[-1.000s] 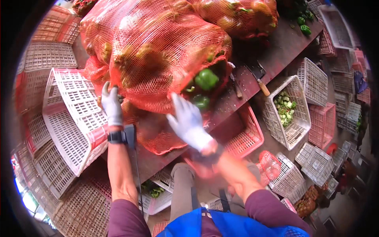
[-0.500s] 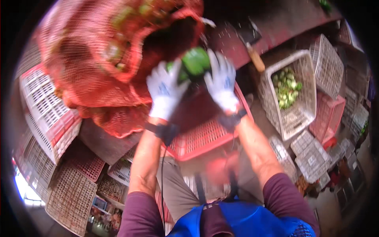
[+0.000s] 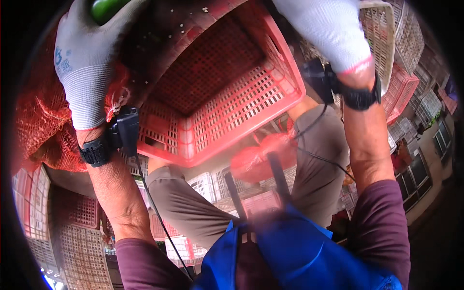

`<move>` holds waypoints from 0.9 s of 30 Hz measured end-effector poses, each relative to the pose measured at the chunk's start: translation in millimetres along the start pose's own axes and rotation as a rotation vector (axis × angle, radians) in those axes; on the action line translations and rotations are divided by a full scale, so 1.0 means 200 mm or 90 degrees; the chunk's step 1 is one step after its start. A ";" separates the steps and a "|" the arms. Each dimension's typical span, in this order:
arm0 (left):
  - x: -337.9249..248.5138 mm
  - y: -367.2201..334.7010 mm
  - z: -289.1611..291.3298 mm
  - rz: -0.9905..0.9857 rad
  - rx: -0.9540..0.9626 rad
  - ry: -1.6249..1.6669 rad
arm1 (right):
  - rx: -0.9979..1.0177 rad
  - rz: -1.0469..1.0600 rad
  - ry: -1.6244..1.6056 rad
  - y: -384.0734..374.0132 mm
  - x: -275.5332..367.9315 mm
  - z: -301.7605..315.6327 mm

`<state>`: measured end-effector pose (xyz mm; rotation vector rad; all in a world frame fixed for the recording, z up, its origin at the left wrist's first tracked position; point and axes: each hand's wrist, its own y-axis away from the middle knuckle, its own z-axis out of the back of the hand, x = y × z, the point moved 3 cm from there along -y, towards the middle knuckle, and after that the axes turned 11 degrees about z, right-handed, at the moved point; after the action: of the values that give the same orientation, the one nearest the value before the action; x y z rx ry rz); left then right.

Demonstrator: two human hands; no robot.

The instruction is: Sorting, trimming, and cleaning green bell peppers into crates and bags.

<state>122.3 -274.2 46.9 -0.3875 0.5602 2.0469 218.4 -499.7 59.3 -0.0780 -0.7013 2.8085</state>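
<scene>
At the upper left, my left hand [image 3: 88, 50] in a white knit glove is closed round a smooth green pepper [image 3: 105, 8], which the top edge of the view cuts off. A gap to the right, my right hand [image 3: 331, 31] is gloved too; its fingers lie beyond the top edge. Between and below both hands tilts a red plastic crate [image 3: 241, 137] with slotted walls, its opening facing me. Red mesh sacking [image 3: 50, 123] hangs beside my left wrist.
Black cables run down from the wrist devices past my knees. Below the crate, a red bundle [image 3: 266, 152] shows between my legs. White crates [image 3: 84, 249] stack up at lower left; a pale crate [image 3: 379, 29] and a red crate [image 3: 398, 92] stand at right.
The view has shifted. My hands, earlier close together around a green pepper by the sack's mouth, are now wide apart, left one with a pepper. The red crate shows more fully.
</scene>
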 end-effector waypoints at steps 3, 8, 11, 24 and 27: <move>-0.04 0.11 -0.09 -0.097 -0.241 0.039 | 0.093 -0.098 -0.075 0.06 0.03 0.09; 0.12 0.22 -0.01 -0.020 -0.200 0.178 | 0.010 -0.570 -0.521 0.15 0.03 0.14; 0.11 0.38 0.03 0.100 -0.139 0.512 | -0.082 -0.598 -0.926 0.19 0.16 0.15; 0.13 1.20 -0.20 0.192 0.018 1.360 | 0.069 -0.249 -1.429 0.11 0.85 0.45; 0.27 1.42 -0.29 0.197 -0.042 1.397 | 0.077 -0.247 -1.186 0.16 1.09 0.59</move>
<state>-146.5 -394.2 38.5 -2.6735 1.7424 1.0002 -12.3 -526.8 149.6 2.4434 -0.5872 1.7472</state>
